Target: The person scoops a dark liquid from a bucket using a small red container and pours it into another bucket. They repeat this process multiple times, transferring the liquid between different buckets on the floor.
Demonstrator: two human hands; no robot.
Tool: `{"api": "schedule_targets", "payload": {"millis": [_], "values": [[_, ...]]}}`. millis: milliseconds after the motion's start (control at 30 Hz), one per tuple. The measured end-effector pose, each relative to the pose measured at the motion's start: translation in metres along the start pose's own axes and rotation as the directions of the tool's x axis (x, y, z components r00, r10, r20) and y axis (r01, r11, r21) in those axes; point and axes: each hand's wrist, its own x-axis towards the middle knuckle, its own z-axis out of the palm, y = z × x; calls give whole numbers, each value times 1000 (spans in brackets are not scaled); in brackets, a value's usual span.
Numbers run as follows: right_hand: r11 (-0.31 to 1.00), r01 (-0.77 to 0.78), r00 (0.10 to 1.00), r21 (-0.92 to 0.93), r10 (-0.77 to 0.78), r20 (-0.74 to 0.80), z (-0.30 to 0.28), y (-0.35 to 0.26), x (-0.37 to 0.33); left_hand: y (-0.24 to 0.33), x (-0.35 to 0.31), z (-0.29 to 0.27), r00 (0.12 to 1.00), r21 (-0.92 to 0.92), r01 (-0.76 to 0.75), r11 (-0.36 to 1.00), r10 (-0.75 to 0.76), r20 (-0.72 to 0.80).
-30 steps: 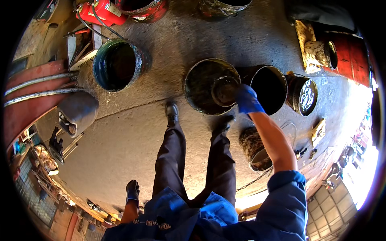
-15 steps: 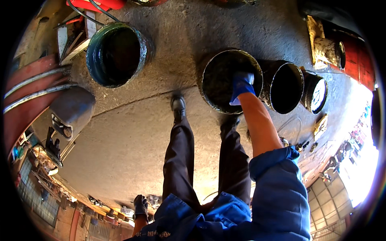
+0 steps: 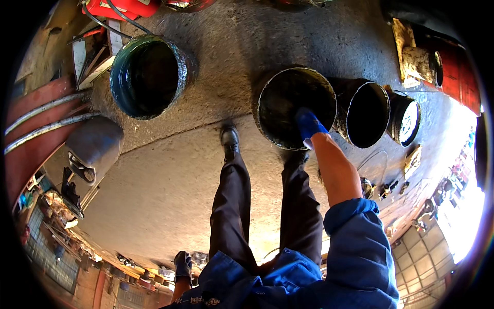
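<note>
My right hand (image 3: 311,123), in a blue glove, reaches over the near rim into a large dark drum (image 3: 263,130). Its fingertips fade into the dark interior, so their grip and anything in them are hidden. Blackish stuff inside the drum cannot be made out clearly. Far from the drums, low in the view beside my hip, hangs my left hand (image 3: 182,265) in a dark glove. Its fingers look curled in, and nothing shows in them.
To the right of the drum stand a second dark drum (image 3: 351,126) and a smaller can (image 3: 396,121). A blue-green drum (image 3: 119,85) stands at the far left, near red containers (image 3: 123,7). A grey jerrycan-like container (image 3: 95,144) lies at left. My shoes are close to the large drum.
My right hand has drawn back slightly toward the drum's near rim, and its glove has turned and straightened. The left hand stays beside my hip. The whole view has shifted a little.
</note>
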Motion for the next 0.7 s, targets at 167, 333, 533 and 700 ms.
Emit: {"api": "schedule_targets", "payload": {"millis": [167,333,533,700], "values": [[917,191,981,-349,-192,31,7,34,-20,24,-5,47,989,142,4,990,17,-145],[857,293,955,-423,-287,81,5,4,-4,26,-31,30,973,206,-37,978,82,-218],[-353,-259,905,899,236,354,151,94,18,46,-17,64,987,335,-80,939,121,-103],[-274,393,905,878,285,-316,146,61,29,50,-40,67,975,326,-137,935,186,-124]]}}
